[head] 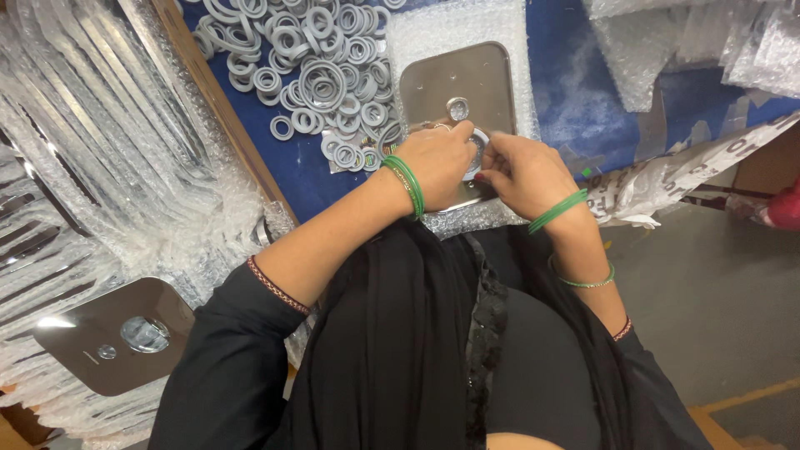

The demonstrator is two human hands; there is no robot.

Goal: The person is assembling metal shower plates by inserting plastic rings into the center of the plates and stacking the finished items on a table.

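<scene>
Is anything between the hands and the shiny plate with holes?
Nothing visible. The left hand and right hand already meet on a grey ring over the metal plate, which lies on bubble wrap.

1. A blue worktop [575,92] fills the upper middle of the view, edged on its left by a brown wooden strip [221,108] running diagonally.
2. Left of that strip, bubble-wrapped packages [92,142] lie stacked in overlapping rows.
3. Loose sheets of bubble wrap [708,42] lie heaped at the upper right.
4. A grey floor [717,308] shows at the right, with an orange line [750,396] painted across it near the lower corner.
5. Light is even and soft, glinting off the plastic wrap.
</scene>
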